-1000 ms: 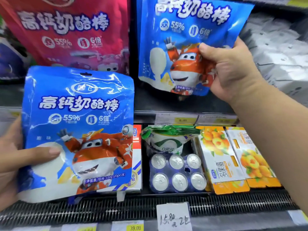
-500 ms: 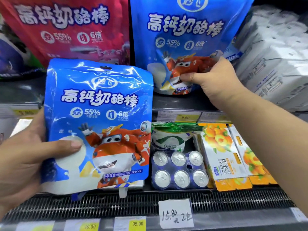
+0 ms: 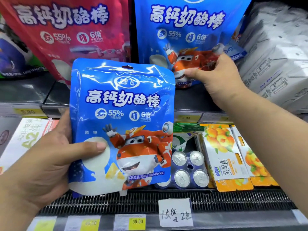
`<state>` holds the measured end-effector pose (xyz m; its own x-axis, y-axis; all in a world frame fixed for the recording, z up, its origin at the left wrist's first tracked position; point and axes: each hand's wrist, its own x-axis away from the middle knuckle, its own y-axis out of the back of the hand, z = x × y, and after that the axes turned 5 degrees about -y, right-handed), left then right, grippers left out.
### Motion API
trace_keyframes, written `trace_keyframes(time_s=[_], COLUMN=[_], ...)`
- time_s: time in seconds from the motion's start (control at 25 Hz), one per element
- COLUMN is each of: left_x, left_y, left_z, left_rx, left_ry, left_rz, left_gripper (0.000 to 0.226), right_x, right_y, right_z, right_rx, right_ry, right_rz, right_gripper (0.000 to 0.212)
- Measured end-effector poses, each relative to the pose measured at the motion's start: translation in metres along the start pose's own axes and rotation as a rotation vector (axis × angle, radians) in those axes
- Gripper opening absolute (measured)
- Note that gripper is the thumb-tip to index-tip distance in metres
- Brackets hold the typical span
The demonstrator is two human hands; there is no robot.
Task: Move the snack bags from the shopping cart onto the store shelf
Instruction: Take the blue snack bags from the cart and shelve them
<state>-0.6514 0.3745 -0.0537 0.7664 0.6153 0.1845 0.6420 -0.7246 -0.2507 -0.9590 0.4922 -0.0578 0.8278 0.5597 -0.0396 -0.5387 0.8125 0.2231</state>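
Note:
My left hand grips a blue snack bag with a cartoon plane on it, held upright in front of the lower shelf, thumb across its front. My right hand reaches up to a second blue snack bag standing on the upper shelf, with fingers pinching its lower right part. A red snack bag of the same kind stands to its left on that shelf. The shopping cart is out of view.
Grey-white wrapped packs fill the upper shelf at right. Below sit a six-pack of cans, orange fruit-print cartons and a white carton at left. Price tags line the front rail.
The left hand has raised its blue bag up and to the right. The right hand has set its bag upright on the upper shelf and slid down to its lower edge.

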Motion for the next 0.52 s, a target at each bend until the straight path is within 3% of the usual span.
trace_keyframes(time_s=[0.16, 0.28, 0.32, 0.44, 0.52], left_x=[0.003, -0.004, -0.008, -0.022, -0.032], left_y=[-0.017, -0.028, -0.034, -0.045, -0.051], left_z=[0.001, 0.0, 0.0, -0.004, -0.008], left_rx=[0.066, 0.074, 0.072, 0.07, 0.042], left_ry=[0.034, 0.017, 0.004, -0.04, -0.077], left_rz=[0.039, 0.113, 0.148, 0.221, 0.239], left_gripper=[0.073, 0.074, 0.077, 0.077, 0.075], right_x=[0.024, 0.069, 0.086, 0.123, 0.125], right_y=[0.007, 0.008, 0.009, 0.008, 0.01], right_z=[0.005, 0.02, 0.025, 0.04, 0.04], right_rx=[0.087, 0.016, -0.033, -0.163, -0.186], right_ry=[-0.108, -0.221, -0.248, -0.334, -0.375], right_rz=[-0.102, -0.213, -0.145, 0.297, 0.396], right_gripper=[0.07, 0.071, 0.063, 0.056, 0.065])
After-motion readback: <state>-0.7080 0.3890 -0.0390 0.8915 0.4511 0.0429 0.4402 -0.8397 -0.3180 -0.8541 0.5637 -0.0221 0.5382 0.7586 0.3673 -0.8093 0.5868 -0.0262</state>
